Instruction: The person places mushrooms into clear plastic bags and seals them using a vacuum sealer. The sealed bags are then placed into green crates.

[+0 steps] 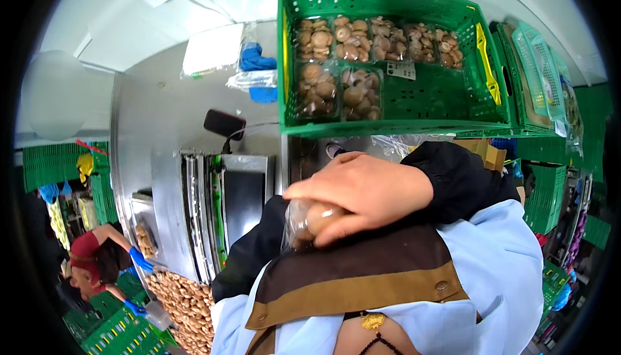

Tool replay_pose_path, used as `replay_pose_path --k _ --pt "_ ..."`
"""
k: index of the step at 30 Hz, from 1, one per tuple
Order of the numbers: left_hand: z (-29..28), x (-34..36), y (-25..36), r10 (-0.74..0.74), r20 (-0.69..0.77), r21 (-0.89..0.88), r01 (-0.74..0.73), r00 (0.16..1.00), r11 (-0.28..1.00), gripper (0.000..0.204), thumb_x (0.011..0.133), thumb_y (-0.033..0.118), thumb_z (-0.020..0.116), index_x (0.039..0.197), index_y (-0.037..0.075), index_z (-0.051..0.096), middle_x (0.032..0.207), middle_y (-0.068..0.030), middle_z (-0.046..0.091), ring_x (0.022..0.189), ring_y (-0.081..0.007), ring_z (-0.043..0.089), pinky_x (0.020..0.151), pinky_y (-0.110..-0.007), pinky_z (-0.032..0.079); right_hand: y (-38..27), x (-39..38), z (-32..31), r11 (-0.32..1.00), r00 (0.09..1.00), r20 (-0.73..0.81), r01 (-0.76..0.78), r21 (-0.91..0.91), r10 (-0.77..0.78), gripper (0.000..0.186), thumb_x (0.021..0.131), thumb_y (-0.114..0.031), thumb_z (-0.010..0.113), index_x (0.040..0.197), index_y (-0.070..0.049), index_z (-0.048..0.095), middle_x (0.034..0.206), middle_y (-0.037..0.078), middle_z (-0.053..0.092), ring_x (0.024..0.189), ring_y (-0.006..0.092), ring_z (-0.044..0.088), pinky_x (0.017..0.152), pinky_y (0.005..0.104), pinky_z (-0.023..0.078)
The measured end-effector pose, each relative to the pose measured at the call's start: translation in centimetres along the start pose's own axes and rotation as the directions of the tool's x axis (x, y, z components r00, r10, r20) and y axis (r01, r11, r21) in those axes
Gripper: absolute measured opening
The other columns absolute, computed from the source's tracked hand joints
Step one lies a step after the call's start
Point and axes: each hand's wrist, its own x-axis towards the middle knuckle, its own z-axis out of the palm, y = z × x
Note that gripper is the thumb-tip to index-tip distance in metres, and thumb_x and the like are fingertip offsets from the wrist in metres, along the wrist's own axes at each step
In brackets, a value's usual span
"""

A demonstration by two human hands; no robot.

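Observation:
In front of my chest, my right hand [362, 193] curls over a clear plastic-wrapped pack of brown mushrooms [299, 225]. Its fingers cover much of the pack. My left arm shows only as a black sleeve [252, 251]; the hand itself is not visible. Beyond my right hand stands a green crate [427, 125] with yellow handles. Several wrapped mushroom packs [356, 93] lie in it, one row along the far side and two more packs nearer at the left.
A steel table [149, 135] at left carries a dark phone [224, 124], a machine with a black plate [244, 203] and blue gloves [257, 59]. At lower left, a co-worker's blue-gloved hand [134, 308] is at a clear tray [157, 315] beside heaped loose mushrooms [184, 306]. More crates [543, 193] stand right.

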Motion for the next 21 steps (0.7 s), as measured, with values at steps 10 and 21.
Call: replay_pose_path --k 10,21 --pt "3.1 10.6 3.6 -0.458 -0.593 0.748 0.243 0.663 -0.617 0.012 0.095 0.000 0.048 0.102 0.001 0.057 0.094 -0.0079 0.063 0.079 -0.0116 0.056 0.076 -0.024 0.044 19.9 -16.0 -11.6 0.493 0.491 -0.462 0.074 0.867 0.738 0.042 0.100 -0.030 0.046 0.137 -0.012 0.039 0.119 0.002 0.052 0.107 0.0150 0.053 0.090 0.0340 0.048" --pt "7.6 11.2 12.1 -0.227 -0.455 0.789 0.272 0.861 -0.551 0.013 0.094 0.002 0.053 0.105 0.000 0.058 0.092 -0.0076 0.065 0.080 -0.0118 0.058 0.076 -0.024 0.047 44.6 -25.5 -8.3 0.622 0.623 -0.073 -0.751 0.221 0.779 0.049 0.098 -0.034 0.048 0.139 -0.009 0.036 0.122 0.009 0.052 0.109 0.0239 0.052 0.092 0.0390 0.044"
